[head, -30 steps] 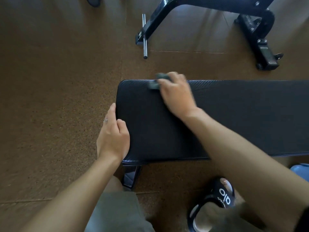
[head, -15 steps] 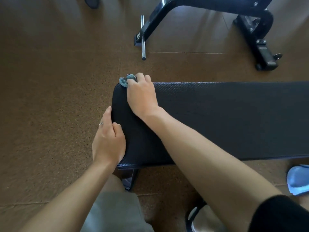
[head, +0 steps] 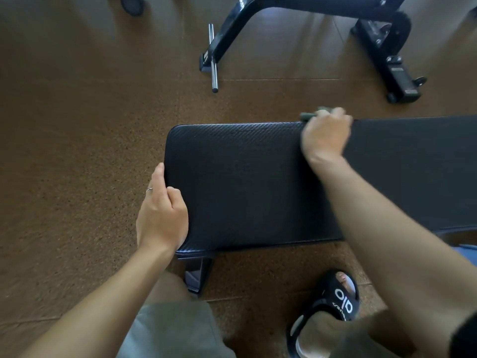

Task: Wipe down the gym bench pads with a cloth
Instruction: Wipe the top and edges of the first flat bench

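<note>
The near left corner of the black bench pad (head: 245,182) is gripped by the left hand (head: 161,215), thumb on top. At the pad's far edge, a small dark cloth (head: 311,114) is clamped under the curled right hand (head: 324,135); motion blur obscures detail.

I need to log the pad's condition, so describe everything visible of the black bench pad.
The bench pad is a long black cushion with a woven, carbon-like texture, rounded corners and a seam round its edge. It lies flat, running off the picture's right side, on a dark frame leg over the brown floor. The left hand grips its near left corner. The right hand presses a cloth at its far edge; the cloth is blurred. No stains show.
</note>
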`<state>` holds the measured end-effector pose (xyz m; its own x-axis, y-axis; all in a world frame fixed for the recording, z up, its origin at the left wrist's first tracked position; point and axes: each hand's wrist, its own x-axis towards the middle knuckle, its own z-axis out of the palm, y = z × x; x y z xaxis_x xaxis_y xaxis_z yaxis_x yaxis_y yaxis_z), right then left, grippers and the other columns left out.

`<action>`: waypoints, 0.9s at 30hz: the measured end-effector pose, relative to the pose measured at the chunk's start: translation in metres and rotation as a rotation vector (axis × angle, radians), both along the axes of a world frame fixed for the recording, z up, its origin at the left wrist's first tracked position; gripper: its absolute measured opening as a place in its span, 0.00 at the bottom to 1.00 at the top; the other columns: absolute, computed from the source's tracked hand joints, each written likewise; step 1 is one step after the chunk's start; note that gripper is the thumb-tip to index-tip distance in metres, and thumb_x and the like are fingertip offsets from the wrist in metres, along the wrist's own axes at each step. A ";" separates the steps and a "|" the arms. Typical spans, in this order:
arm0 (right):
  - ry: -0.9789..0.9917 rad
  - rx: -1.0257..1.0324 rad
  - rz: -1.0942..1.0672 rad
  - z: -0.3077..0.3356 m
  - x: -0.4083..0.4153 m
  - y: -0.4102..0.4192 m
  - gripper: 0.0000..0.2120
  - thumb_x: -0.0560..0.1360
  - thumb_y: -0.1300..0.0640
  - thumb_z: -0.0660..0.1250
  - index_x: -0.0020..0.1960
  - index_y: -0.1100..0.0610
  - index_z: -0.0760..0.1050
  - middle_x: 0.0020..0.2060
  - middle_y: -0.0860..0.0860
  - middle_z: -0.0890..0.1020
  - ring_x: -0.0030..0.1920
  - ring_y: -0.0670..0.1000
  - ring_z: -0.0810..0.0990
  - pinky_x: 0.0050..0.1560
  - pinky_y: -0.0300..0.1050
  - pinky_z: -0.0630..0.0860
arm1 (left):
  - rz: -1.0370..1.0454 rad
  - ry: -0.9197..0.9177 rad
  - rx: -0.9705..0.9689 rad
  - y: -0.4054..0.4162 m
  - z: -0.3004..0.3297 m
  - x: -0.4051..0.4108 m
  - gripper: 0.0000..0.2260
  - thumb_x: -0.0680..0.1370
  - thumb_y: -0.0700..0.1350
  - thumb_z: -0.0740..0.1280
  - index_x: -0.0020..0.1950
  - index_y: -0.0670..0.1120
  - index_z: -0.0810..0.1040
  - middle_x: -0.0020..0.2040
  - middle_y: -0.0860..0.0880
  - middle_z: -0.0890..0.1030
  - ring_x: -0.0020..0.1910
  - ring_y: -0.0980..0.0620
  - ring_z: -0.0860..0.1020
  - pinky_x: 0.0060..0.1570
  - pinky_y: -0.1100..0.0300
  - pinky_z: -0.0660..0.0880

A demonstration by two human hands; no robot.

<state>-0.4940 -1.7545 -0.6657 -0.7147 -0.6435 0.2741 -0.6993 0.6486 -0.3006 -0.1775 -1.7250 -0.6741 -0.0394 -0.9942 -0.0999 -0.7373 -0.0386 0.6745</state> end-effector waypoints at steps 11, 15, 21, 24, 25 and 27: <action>-0.057 -0.028 0.861 -0.001 0.197 -0.025 0.10 0.78 0.62 0.65 0.56 0.58 0.82 0.59 0.56 0.80 0.51 0.59 0.74 0.55 0.51 0.73 | 0.009 0.076 0.041 0.002 0.003 0.000 0.24 0.86 0.47 0.50 0.83 0.52 0.56 0.76 0.45 0.71 0.71 0.43 0.71 0.67 0.47 0.68; -0.088 -0.056 1.083 0.000 0.160 0.036 0.13 0.79 0.62 0.66 0.61 0.57 0.83 0.64 0.56 0.80 0.49 0.58 0.74 0.57 0.52 0.74 | 0.063 0.166 0.088 0.001 0.005 0.003 0.23 0.85 0.47 0.51 0.81 0.58 0.60 0.75 0.49 0.72 0.70 0.47 0.72 0.66 0.51 0.68; 0.069 -0.145 0.807 -0.009 0.070 0.050 0.11 0.78 0.63 0.63 0.54 0.58 0.83 0.60 0.57 0.81 0.47 0.64 0.77 0.54 0.54 0.74 | 0.101 0.299 0.158 0.005 0.011 0.002 0.23 0.85 0.48 0.51 0.80 0.61 0.63 0.75 0.57 0.71 0.72 0.53 0.70 0.70 0.54 0.66; -0.019 -0.157 0.480 -0.016 0.086 -0.003 0.13 0.77 0.60 0.60 0.48 0.59 0.84 0.54 0.58 0.82 0.47 0.66 0.77 0.52 0.53 0.70 | 0.147 0.428 0.222 0.003 0.014 0.002 0.23 0.84 0.50 0.51 0.79 0.61 0.66 0.75 0.58 0.72 0.72 0.55 0.69 0.73 0.54 0.64; -0.042 -0.141 0.482 -0.017 0.106 -0.017 0.14 0.77 0.60 0.60 0.49 0.59 0.84 0.53 0.58 0.83 0.48 0.65 0.78 0.52 0.52 0.68 | 0.182 0.501 0.260 0.002 0.015 0.003 0.23 0.82 0.52 0.52 0.77 0.61 0.69 0.73 0.58 0.74 0.71 0.55 0.71 0.74 0.51 0.66; -0.051 -0.116 0.577 -0.015 0.153 -0.031 0.12 0.74 0.62 0.62 0.48 0.59 0.84 0.53 0.58 0.83 0.48 0.65 0.77 0.51 0.53 0.72 | 0.290 0.681 0.361 -0.002 0.016 0.004 0.22 0.81 0.56 0.54 0.72 0.56 0.75 0.65 0.54 0.81 0.65 0.52 0.78 0.67 0.48 0.75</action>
